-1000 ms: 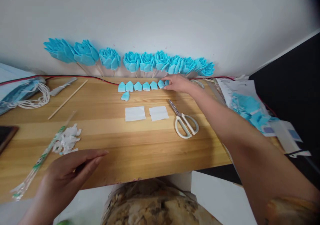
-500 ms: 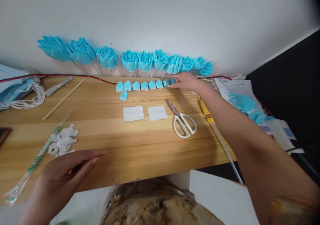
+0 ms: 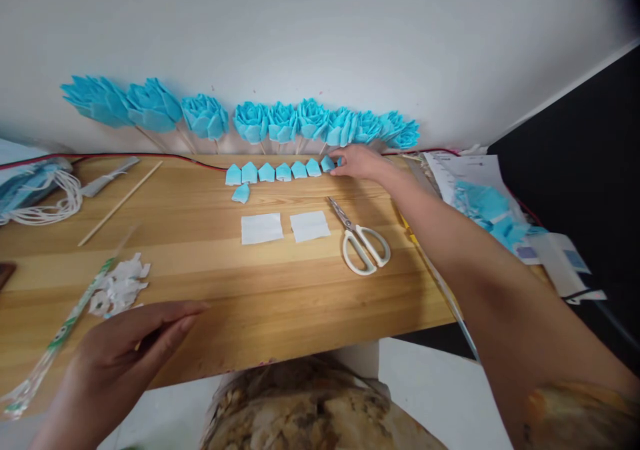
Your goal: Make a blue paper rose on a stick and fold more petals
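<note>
Near the back of the wooden table lies a row of small blue petals (image 3: pixel 283 172), each with a pointed top. One loose petal (image 3: pixel 241 193) sits just in front of the row's left end. My right hand (image 3: pixel 361 162) reaches to the right end of the row, thumb and fingers closed round a blue petal (image 3: pixel 340 161) that they partly hide. At the lower left, my left hand (image 3: pixel 135 343) hovers by the table's front edge, thumb and forefinger pressed together, nothing visible in them. Two white paper pieces (image 3: pixel 261 228) and white-handled scissors (image 3: pixel 359 240) lie in the middle.
Several blue flowers on sticks (image 3: pixel 251 122) lean along the wall. A thin wooden stick (image 3: pixel 120 203), white scraps (image 3: pixel 120 287) and a green-patterned plastic wrapper (image 3: pixel 75 317) lie on the left. Coiled white cord (image 3: pixel 65 200) is behind them. Papers with blue material (image 3: pixel 487 203) cover the right end.
The view has shifted a little, so the table things appear slightly further left. My right hand stays at the row's right end, and my left hand keeps its pinched shape.
</note>
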Demonstrator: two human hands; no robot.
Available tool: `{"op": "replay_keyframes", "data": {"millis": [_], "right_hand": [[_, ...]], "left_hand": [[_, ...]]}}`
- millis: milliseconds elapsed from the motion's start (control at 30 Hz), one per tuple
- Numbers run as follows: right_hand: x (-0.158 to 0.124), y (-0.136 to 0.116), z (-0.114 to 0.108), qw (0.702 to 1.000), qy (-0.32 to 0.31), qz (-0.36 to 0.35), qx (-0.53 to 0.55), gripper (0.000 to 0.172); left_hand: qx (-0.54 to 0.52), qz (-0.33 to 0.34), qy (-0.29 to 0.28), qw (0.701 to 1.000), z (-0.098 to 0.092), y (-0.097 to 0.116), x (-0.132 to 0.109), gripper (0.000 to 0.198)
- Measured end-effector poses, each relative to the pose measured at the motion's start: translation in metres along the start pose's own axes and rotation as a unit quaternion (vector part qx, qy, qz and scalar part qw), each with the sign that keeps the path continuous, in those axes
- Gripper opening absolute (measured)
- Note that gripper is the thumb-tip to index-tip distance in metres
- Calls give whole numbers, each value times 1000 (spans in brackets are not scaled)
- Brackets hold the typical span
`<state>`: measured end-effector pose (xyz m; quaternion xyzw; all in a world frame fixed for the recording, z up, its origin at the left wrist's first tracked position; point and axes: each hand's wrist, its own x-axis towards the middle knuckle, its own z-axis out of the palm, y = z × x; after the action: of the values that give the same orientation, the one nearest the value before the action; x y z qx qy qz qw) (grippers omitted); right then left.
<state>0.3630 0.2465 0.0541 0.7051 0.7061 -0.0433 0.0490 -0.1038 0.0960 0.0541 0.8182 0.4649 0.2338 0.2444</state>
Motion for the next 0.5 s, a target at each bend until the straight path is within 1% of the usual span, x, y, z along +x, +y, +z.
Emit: {"op": "replay_keyframes", "data": {"millis": [100, 233, 300, 367, 433, 500], "right_hand": [[-1, -1, -1, 1000, 0, -7, 9, 47], [-8, 5, -9, 999, -11, 15, 30, 61], [-14, 13, -13, 999, -9, 34, 42, 64], [-19, 21, -15, 998, -5, 44, 50, 63], [-22, 27, -16, 997, -6, 46, 55, 61], [-23, 29, -14, 998, 0, 45, 49, 59]], "left_hand": [[-17, -35, 22, 999, 4, 6, -2, 39], [-19, -72, 34, 997, 7, 8, -6, 42], [-13, -80, 34, 996, 6, 5, -7, 41], [1, -57, 10, 998, 3, -2, -6, 36], [17, -16, -26, 999, 0, -10, -3, 29], [30, 21, -49, 998, -3, -15, -1, 25]]}}
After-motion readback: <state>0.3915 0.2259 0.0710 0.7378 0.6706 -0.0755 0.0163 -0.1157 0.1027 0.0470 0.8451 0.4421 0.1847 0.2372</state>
